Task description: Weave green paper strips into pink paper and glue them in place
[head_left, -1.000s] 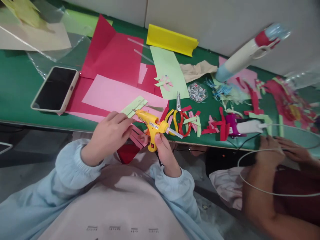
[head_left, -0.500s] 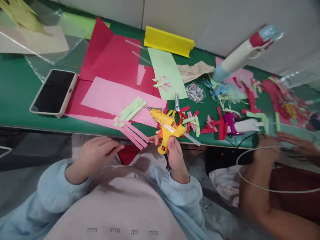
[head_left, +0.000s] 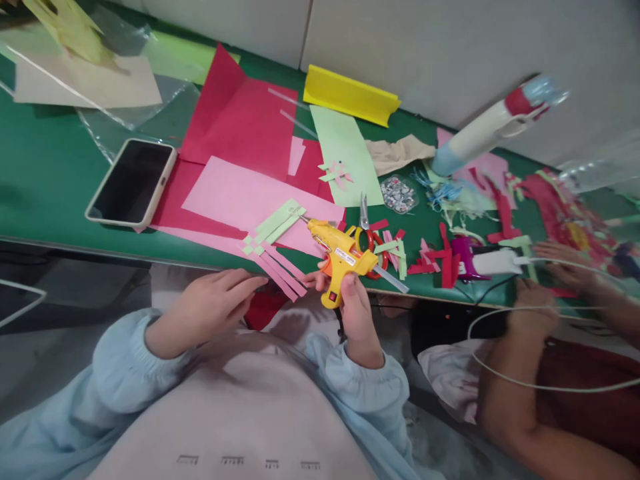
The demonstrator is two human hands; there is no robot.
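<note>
My right hand (head_left: 353,308) grips a yellow hot glue gun (head_left: 344,257) by its handle, a clear glue stick jutting from its back. The gun's nozzle is at the upper end of woven green and pink paper strips (head_left: 274,230); I cannot tell whether it touches them. My left hand (head_left: 215,303), fingers stretched out and nothing seen in them, hovers at the table edge below the strips' pink tails. Beneath the strips lies a pink paper sheet (head_left: 240,183). Scissors with red and orange handles (head_left: 364,217) lie just beyond the gun, partly hidden by it.
A phone (head_left: 131,181) lies left, by red paper (head_left: 250,120). Farther back are a folded yellow card (head_left: 350,95), a green sheet (head_left: 345,143) and a dish of small beads (head_left: 399,195). A white bottle (head_left: 483,127) stands right. A co-worker's hands (head_left: 535,300) are beside a white cable.
My left hand has moved right, nearer the pink strip tails, with its fingers more extended. The glue gun stays in my right hand at the strips. The whole view has shifted slightly.
</note>
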